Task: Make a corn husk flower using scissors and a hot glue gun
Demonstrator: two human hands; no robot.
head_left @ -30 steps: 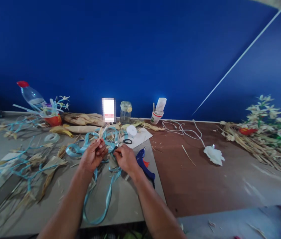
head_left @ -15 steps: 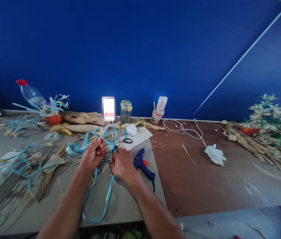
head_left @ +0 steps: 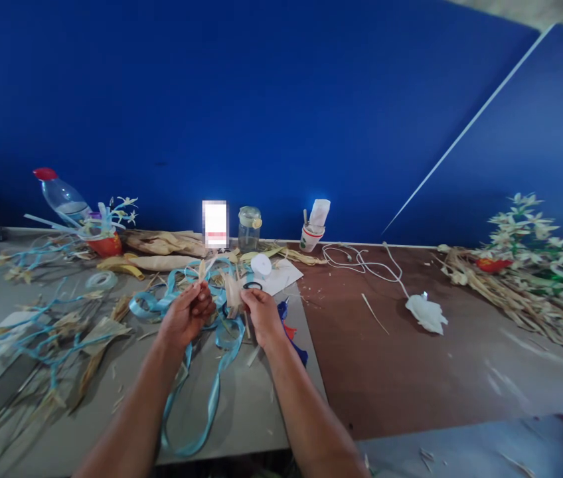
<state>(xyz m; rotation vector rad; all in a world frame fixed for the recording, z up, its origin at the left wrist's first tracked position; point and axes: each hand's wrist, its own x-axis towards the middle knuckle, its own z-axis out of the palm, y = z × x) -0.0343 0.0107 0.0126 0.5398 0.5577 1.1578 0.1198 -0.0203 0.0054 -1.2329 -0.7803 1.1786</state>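
Note:
In the head view my left hand (head_left: 189, 313) is closed, pinching a small pale dried husk piece (head_left: 202, 269) that points upward. My right hand (head_left: 263, 313), thumb and fingers together, grips the edge of a pale, translucent strip-like bundle (head_left: 233, 292); its exact kind is unclear. The two hands are a short way apart above the table. Light-blue ribbon (head_left: 214, 398) lies in loops beneath and left of them. Black scissor handles (head_left: 253, 286) show just behind my right fingers. A blue glue gun (head_left: 300, 352) is partly hidden by my right forearm.
Blue-stemmed husk flowers (head_left: 55, 352) spread over the left side. A bottle with a red cap (head_left: 45, 174), a glass jar (head_left: 249, 229) and a paper cup (head_left: 312, 238) stand along the back. White cable (head_left: 376, 269) and dried stalks (head_left: 505, 292) lie to the right.
My right hand has risen from low beside the glue gun and moved slightly right, now with the pale translucent bundle in it. The left hand keeps its husk piece, nearly unmoved.

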